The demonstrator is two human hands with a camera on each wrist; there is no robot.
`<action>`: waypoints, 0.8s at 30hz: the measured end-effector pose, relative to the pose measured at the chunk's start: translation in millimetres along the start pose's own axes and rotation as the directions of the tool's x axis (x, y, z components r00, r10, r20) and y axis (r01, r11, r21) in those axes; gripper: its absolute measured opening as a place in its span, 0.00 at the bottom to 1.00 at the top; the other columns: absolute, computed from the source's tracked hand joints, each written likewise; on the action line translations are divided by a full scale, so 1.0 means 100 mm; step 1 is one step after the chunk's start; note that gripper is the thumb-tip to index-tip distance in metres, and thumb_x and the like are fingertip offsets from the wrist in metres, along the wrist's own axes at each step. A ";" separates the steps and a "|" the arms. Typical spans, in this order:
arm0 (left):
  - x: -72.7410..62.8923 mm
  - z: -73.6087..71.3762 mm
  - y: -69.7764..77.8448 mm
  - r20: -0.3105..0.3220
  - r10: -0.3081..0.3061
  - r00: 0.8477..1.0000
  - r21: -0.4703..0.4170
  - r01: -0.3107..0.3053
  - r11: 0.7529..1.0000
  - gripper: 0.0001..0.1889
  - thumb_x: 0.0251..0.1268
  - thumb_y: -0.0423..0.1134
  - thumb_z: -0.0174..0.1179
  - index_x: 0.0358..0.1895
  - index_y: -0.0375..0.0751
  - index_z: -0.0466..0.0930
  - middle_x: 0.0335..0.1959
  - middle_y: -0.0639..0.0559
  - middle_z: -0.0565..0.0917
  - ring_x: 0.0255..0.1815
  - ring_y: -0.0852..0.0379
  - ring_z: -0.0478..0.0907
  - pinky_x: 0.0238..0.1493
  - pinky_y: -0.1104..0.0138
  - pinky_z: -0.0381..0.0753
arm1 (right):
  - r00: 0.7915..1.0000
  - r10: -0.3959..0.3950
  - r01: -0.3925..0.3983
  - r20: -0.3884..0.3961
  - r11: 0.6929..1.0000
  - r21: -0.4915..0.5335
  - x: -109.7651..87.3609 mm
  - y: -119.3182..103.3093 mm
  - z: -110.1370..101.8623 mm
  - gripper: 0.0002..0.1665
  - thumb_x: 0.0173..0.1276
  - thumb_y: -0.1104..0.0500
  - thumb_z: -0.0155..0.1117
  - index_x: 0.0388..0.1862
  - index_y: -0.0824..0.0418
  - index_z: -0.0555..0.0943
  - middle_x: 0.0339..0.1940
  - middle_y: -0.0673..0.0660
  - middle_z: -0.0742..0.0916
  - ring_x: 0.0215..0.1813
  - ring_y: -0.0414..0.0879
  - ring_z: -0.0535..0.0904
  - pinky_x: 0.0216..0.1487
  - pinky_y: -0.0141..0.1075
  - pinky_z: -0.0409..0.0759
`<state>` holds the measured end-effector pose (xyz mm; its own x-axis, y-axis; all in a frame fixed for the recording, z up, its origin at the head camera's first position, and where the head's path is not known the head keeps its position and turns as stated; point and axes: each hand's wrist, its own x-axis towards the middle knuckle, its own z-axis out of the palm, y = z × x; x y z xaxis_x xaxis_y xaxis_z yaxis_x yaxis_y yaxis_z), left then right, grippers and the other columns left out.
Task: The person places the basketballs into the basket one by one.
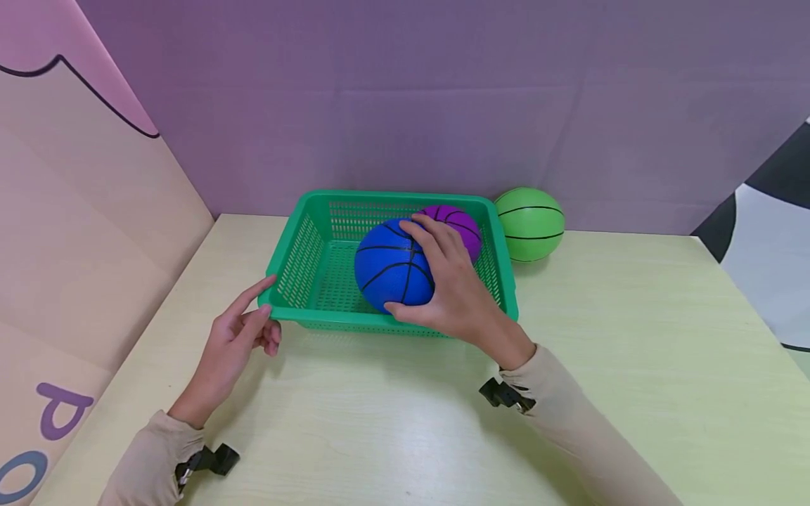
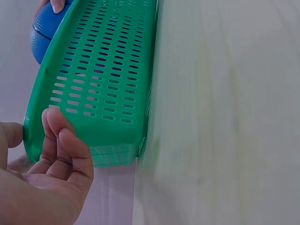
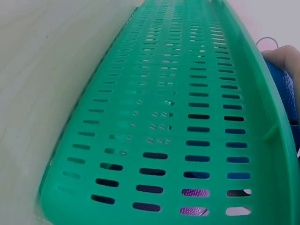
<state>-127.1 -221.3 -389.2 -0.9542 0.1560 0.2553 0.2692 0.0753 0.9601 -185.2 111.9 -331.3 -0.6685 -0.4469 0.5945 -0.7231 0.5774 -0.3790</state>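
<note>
A blue ball with black basketball lines (image 1: 389,263) is in the green plastic basket (image 1: 354,318), left of a purple ball (image 1: 457,223). My right hand (image 1: 455,288) grips the blue ball from its right side, fingers over the top and thumb at the near side. At the basket's near left corner, my left hand (image 1: 230,344) holds the rim between thumb and index finger, its other fingers curled below. The left wrist view shows this left hand (image 2: 51,173) beside the basket's slotted wall (image 2: 105,61). In the right wrist view, the basket wall (image 3: 178,126) hides most of the blue ball.
A light green ball (image 1: 530,225) sits on the pale wooden table (image 1: 633,337), against the basket's right side. Behind them rises a purple backdrop (image 1: 443,91). A printed panel (image 1: 82,211) borders the table on the left.
</note>
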 end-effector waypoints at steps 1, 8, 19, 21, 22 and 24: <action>0.00 0.00 0.00 -0.001 0.000 1.000 -0.001 0.000 1.000 0.24 0.81 0.37 0.45 0.76 0.42 0.60 0.26 0.38 0.79 0.23 0.53 0.76 0.29 0.68 0.81 | 1.000 -0.005 0.005 0.003 1.000 0.009 0.00 0.00 0.00 0.59 0.49 0.40 0.79 0.77 0.50 0.60 0.76 0.57 0.64 0.76 0.53 0.56 0.58 0.58 0.77; 0.00 -0.02 0.00 0.000 -0.001 1.000 -0.002 0.001 1.000 0.24 0.81 0.37 0.45 0.76 0.41 0.60 0.26 0.41 0.80 0.23 0.53 0.76 0.29 0.68 0.81 | 0.999 -0.012 0.009 0.042 0.997 0.076 0.00 0.01 0.01 0.60 0.50 0.42 0.80 0.78 0.48 0.59 0.78 0.52 0.61 0.78 0.51 0.54 0.59 0.56 0.78; 0.00 -0.03 0.01 -0.010 0.004 1.000 -0.016 -0.004 1.000 0.24 0.81 0.36 0.45 0.76 0.41 0.60 0.25 0.37 0.79 0.23 0.53 0.76 0.29 0.68 0.81 | 0.998 -0.062 0.061 0.011 0.997 0.053 0.06 0.02 0.05 0.58 0.50 0.42 0.79 0.77 0.50 0.61 0.77 0.55 0.64 0.77 0.53 0.56 0.58 0.57 0.78; 0.00 -0.03 0.01 -0.011 0.006 1.000 -0.021 -0.006 1.000 0.24 0.81 0.36 0.45 0.76 0.41 0.60 0.25 0.38 0.79 0.23 0.53 0.76 0.29 0.68 0.81 | 0.997 -0.078 0.077 0.008 0.996 0.046 0.08 -0.01 0.07 0.57 0.50 0.42 0.79 0.77 0.50 0.62 0.77 0.55 0.64 0.77 0.53 0.56 0.58 0.56 0.78; 0.00 -0.02 0.01 -0.011 0.006 1.000 -0.024 -0.006 1.000 0.24 0.81 0.36 0.45 0.76 0.41 0.60 0.25 0.39 0.79 0.23 0.53 0.76 0.29 0.68 0.81 | 0.997 -0.082 0.082 0.013 0.996 0.041 0.09 -0.02 0.08 0.57 0.50 0.42 0.79 0.77 0.49 0.62 0.77 0.54 0.64 0.77 0.52 0.56 0.58 0.56 0.78; 0.00 -0.02 0.00 -0.013 0.003 1.000 -0.025 -0.004 1.000 0.24 0.81 0.36 0.45 0.76 0.41 0.60 0.25 0.40 0.80 0.23 0.53 0.76 0.29 0.68 0.81 | 0.996 -0.080 0.079 0.036 0.996 0.037 0.11 -0.05 0.09 0.57 0.51 0.41 0.77 0.77 0.48 0.62 0.77 0.52 0.63 0.77 0.52 0.56 0.58 0.55 0.78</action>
<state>-127.1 -223.0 -389.0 -0.9550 0.1430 0.2600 0.2693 0.0500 0.9617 -190.1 98.0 -329.3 -0.6140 -0.5165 0.5968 -0.7796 0.5148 -0.3566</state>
